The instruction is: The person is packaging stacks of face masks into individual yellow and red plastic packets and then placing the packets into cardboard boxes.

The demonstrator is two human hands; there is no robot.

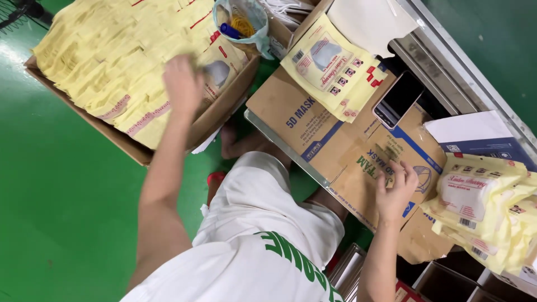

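Yellow packets (112,61) under left hand (182,84), phone (398,99) nearby.

Floor (61,196) glossy green. Big cardboard box (120,140) plain brown, filled with pale yellow mask packets (106,56) carrying red marks. Flattened cardboard sheet (335,145) tan with blue print and a blue stripe. Yellow packet stack (334,70) on it shows a white-grey mask picture, red and black bits. Phone (398,99) black screen, pale edge. More yellow packets (486,210) at far side, white panel, small black squares. Box (481,137) white top, dark blue side. Shorts (263,196) off-white; shirt (240,268) white with green lettering. Clear bag (243,22) holds yellow rubber bands and a blue item.
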